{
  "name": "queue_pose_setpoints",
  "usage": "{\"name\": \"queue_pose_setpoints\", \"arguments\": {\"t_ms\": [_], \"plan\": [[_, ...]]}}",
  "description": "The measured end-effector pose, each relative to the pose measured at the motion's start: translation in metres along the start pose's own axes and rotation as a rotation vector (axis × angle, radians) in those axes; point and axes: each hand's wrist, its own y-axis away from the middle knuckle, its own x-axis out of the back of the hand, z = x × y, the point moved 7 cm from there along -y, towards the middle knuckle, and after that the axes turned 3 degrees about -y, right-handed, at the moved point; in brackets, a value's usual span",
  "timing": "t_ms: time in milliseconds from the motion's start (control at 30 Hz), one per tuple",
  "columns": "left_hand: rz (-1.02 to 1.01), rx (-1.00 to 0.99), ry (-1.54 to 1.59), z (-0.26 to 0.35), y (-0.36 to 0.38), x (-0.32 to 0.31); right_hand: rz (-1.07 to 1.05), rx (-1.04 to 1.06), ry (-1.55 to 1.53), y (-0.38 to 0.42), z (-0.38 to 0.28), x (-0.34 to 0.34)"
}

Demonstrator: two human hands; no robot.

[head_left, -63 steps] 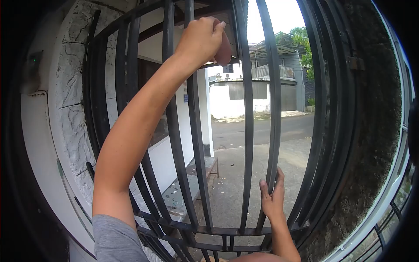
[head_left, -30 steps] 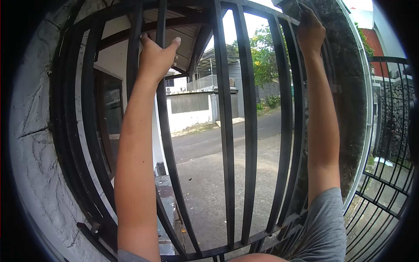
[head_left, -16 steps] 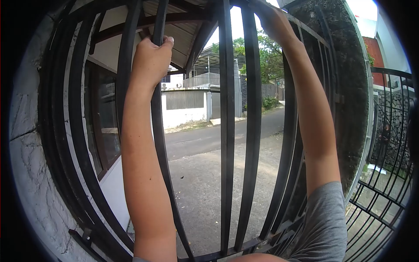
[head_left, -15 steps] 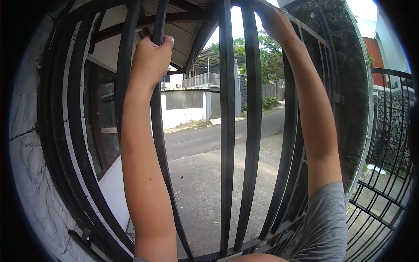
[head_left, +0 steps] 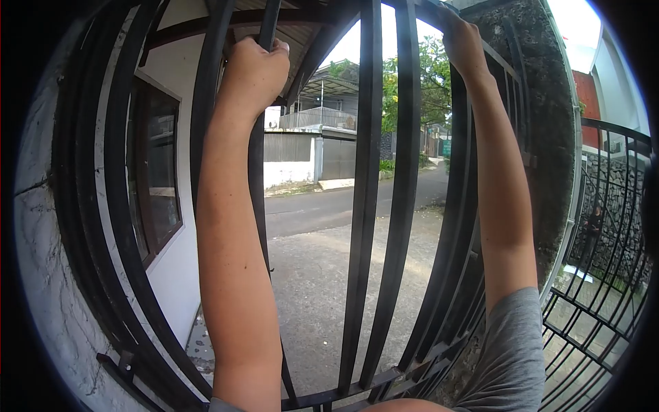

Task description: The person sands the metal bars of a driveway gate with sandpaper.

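My left hand (head_left: 255, 72) is closed round a dark upright bar (head_left: 268, 26) of the black metal gate (head_left: 371, 172), high up, with its thumb beside the bar. At the gate's top rail, farther right, is my right hand (head_left: 465, 49). Its fingers bend over towards the rail and are largely hidden; a small blue-grey patch (head_left: 449, 8) shows at their tips, too little to name. Both arms reach up in front of the bars.
Beyond the bars lie a concrete drive (head_left: 309, 295), a road (head_left: 309, 211) and a white wall (head_left: 285, 172). A rough white wall (head_left: 55, 275) stands close on the left. To the right are a dark mossy pillar (head_left: 549, 172) and another barred gate (head_left: 597, 316).
My right hand has slid right and lower along the top rail. My left hand keeps hold of the same bar. The view has shifted slightly.
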Motion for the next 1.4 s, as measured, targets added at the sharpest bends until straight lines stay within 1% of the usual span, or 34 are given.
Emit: {"name": "queue_pose_setpoints", "arguments": {"t_ms": [67,167,267,300,367,433,467,500,567,600,667,700,767,800,900,933,967,1033,1100,1133,1167,1200,1233,1300,1333,1400], "plan": [[-0.004,-0.009,-0.015,-0.002,-0.002,-0.003,-0.014,-0.158,0.002,0.001,0.009,0.008],[0.019,-0.008,-0.002,-0.005,-0.004,-0.003,-0.022,-0.16,0.238,-0.016,-0.004,0.012],[0.019,-0.007,-0.021,-0.002,-0.002,-0.002,0.137,-0.272,-0.096,-0.028,-0.009,-0.001],[-0.006,-0.01,-0.014,0.002,-0.002,-0.002,0.144,-0.127,-0.127,-0.03,-0.009,-0.012],[-0.064,0.005,-0.006,0.002,0.002,-0.003,-0.018,-0.208,0.07,-0.017,0.001,-0.023],[0.005,-0.045,0.012,-0.005,-0.001,-0.008,-0.027,-0.078,0.212,-0.01,0.042,-0.022],[0.053,-0.077,0.026,-0.005,-0.005,-0.005,-0.039,-0.303,0.091,-0.006,0.053,-0.012],[0.038,-0.077,0.029,-0.005,-0.007,-0.004,-0.026,-0.283,0.125,-0.007,0.065,-0.005],[-0.008,-0.076,0.039,-0.004,-0.006,-0.008,0.183,-0.3,0.124,0.006,0.086,-0.002],[-0.056,-0.056,0.017,-0.002,-0.004,-0.008,0.156,-0.336,0.071,0.007,0.067,-0.003],[0.003,-0.092,-0.022,0.001,-0.003,-0.006,0.115,-0.401,-0.042,0.003,0.032,-0.013],[0.031,-0.103,-0.04,0.001,-0.002,-0.005,0.133,-0.358,-0.053,0.0,0.028,-0.013],[0.022,-0.1,0.033,0.002,0.001,-0.005,0.167,-0.278,-0.067,-0.001,0.023,-0.009],[0.016,-0.097,0.071,0.002,0.003,-0.005,0.211,-0.208,-0.069,-0.004,-0.004,-0.002],[-0.058,-0.045,-0.006,-0.006,-0.004,-0.009,0.221,-0.289,-0.162,-0.001,-0.016,-0.008],[-0.022,-0.075,0.016,-0.002,-0.001,-0.008,0.132,-0.24,-0.063,0.005,0.006,-0.014],[-0.018,-0.061,0.023,-0.001,0.0,-0.008,0.034,-0.309,0.076,0.006,0.012,-0.012],[-0.001,-0.046,0.047,0.0,0.0,-0.004,0.041,-0.076,0.178,-0.001,0.004,0.0],[-0.039,-0.009,0.061,0.003,0.001,-0.002,0.032,-0.34,0.127,0.006,0.023,0.004],[-0.062,0.01,0.061,0.004,0.003,-0.002,0.081,-0.233,0.134,0.009,0.009,0.003],[-0.028,-0.018,0.06,0.006,0.004,-0.001,0.139,-0.12,0.136,0.009,-0.003,-0.003],[0.017,-0.046,0.055,0.006,0.004,0.0,0.292,0.176,-0.075,0.011,-0.01,-0.008],[0.048,-0.067,0.038,0.008,0.004,0.001,0.194,0.065,-0.072,0.012,-0.002,-0.004],[0.008,-0.028,0.045,0.01,0.007,0.002,-0.127,-0.429,0.284,0.005,0.024,0.004],[-0.01,-0.014,0.052,0.013,0.008,0.004,-0.062,-0.577,0.117,0.005,0.013,0.013],[-0.019,-0.012,0.06,0.008,0.005,0.001,0.191,-0.16,0.032,0.006,-0.001,-0.015]]}}
